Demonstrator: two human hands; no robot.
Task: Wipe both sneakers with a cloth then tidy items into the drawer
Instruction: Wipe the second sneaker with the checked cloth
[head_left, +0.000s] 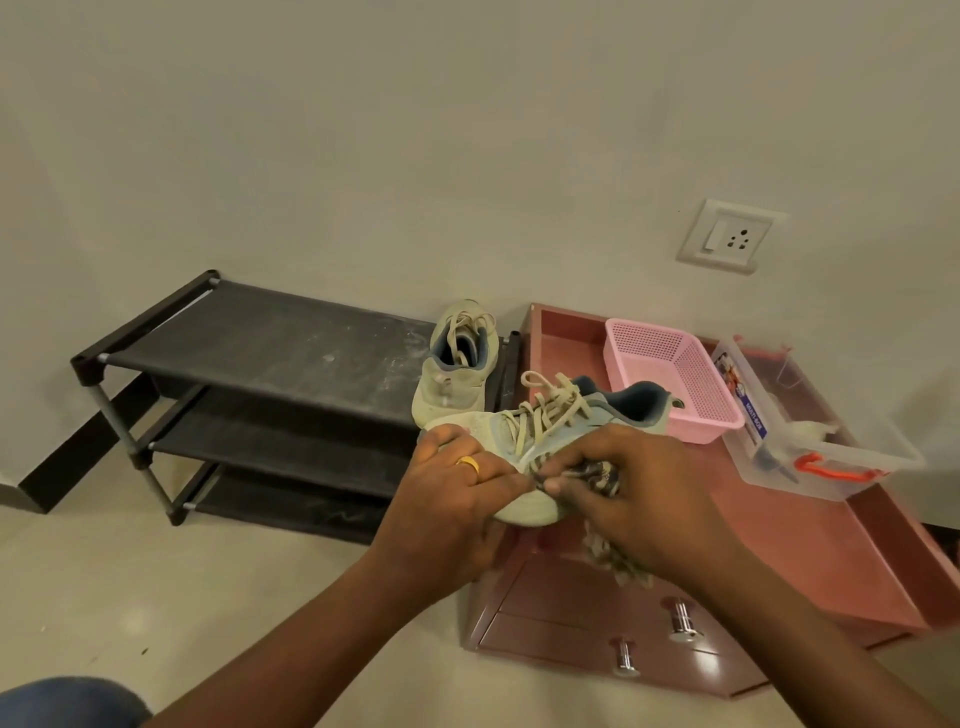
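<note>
Above a maroon drawer unit (779, 545) bearing a pink basket (691, 384) and clear box (852, 460), the left hand (452, 504) grips a sneaker (550, 426); the right hand (639, 488) clutches a cloth (618, 564) against it.

Before you: a knit-mesh sneaker (491, 431), a soft patterned cloth (618, 564), a perforated pink plastic basket (693, 410), a clear plastic box (862, 467), a dusty matt fabric rack (291, 338), shiny metal knobs (680, 621).

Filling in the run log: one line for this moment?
left hand: grips sneaker | right hand: rubs cloth on its side | other sneaker: on rack top
</note>
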